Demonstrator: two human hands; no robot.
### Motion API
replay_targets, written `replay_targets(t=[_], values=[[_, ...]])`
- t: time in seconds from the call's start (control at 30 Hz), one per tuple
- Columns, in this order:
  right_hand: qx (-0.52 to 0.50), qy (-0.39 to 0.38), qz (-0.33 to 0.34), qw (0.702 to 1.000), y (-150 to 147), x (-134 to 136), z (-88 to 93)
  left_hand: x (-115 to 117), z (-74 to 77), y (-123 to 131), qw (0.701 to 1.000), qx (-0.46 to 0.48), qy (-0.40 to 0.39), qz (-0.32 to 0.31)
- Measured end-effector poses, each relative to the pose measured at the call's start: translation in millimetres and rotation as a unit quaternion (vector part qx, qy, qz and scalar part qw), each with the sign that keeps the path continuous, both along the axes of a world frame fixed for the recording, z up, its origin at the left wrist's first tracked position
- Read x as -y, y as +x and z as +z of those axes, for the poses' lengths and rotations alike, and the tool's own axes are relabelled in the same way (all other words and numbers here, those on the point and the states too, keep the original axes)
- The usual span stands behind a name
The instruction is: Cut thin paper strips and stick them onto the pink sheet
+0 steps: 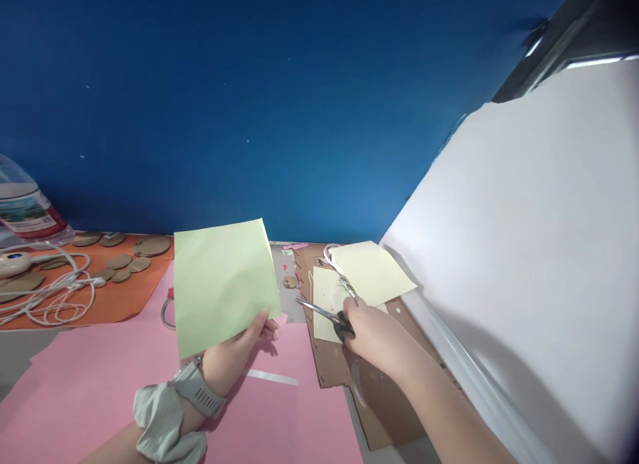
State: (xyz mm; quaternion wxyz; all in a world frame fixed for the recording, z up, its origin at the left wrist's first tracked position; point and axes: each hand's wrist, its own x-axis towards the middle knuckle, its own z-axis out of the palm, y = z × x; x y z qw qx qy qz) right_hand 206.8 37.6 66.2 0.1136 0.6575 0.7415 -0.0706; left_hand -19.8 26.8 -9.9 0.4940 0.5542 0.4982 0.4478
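Note:
A light green sheet of paper [224, 284] is raised above the pink paper, pinched near its lower right corner by my left hand [239, 351]. The thumb lies on its front and the other fingers are partly behind it. On the right, my right hand [372, 331] is closed round the dark handles of a pair of scissors [322, 309]. Their blades point left, over pale yellow paper [327, 334] lying on brown cardboard. Another pale yellow sheet [374, 271] lies just beyond that hand. Some of the scissor handles is hidden by my fingers.
Pink paper [314, 424] covers the front. At left, orange paper [134, 297] bears several round cardboard pieces [152, 245], a white cable [54, 304] and a plastic bottle [32, 214]. Brown cardboard [389, 411] lies at right. A blue wall [249, 118] and white wall [549, 218] border the surface.

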Motion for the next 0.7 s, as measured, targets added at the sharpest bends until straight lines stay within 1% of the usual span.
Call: replay_targets(t=[0.07,0.13,0.23,0.3,0.33,0.37,0.4,0.43,0.47,0.5,0.53,0.57,0.6,0.63,0.67,0.7], values=[[0.019,-0.004,-0.026,0.999,0,0,-1.6,0,-0.2,-1,0.999,-0.040,0.010,0.012],[0.022,-0.009,-0.030,0.999,4,-1,-0.7,0,0.5,-2,0.997,-0.074,0.016,0.027],[-0.012,-0.007,-0.027,1.000,14,-1,4.4,0,2.0,-1,0.995,-0.072,0.013,0.073],[-0.083,0.005,-0.042,0.996,17,-2,7.8,0,2.3,0,0.994,-0.062,0.008,0.094],[-0.151,-0.003,-0.053,0.987,15,-2,8.1,0,2.0,0,0.994,-0.056,0.005,0.095],[-0.244,-0.021,-0.067,0.967,11,-3,6.7,0,1.2,1,0.995,-0.045,0.003,0.093],[-0.358,-0.053,-0.079,0.929,3,-4,3.1,0,0.0,1,0.995,-0.031,0.001,0.092],[-0.486,-0.116,-0.090,0.862,-8,-5,-3.0,0,-1.6,0,0.996,-0.017,0.001,0.088],[-0.599,-0.148,-0.101,0.781,-20,-5,-11.3,1,-3.4,-1,0.996,-0.006,0.004,0.086],[-0.682,-0.173,-0.103,0.703,-34,-6,-21.4,1,-5.3,-3,0.996,-0.005,0.011,0.086],[-0.739,-0.179,-0.112,0.640,-47,-5,-32.5,1,-7.1,-5,0.996,-0.018,0.023,0.081],[-0.773,-0.184,-0.119,0.595,-59,-4,-43.4,2,-8.8,-8,0.994,-0.044,0.042,0.087],[-0.792,-0.199,-0.127,0.564,-69,-3,-53.5,3,-10.5,-11,0.990,-0.083,0.067,0.090],[-0.802,-0.215,-0.128,0.542,-75,0,-61.8,5,-12.4,-14,0.983,-0.126,0.095,0.093],[-0.796,-0.249,-0.109,0.540,-79,2,-68.0,6,-14.8,-18,0.974,-0.164,0.122,0.096],[-0.786,-0.277,-0.090,0.545,-79,5,-71.9,8,-17.9,-21,0.967,-0.190,0.141,0.092]])
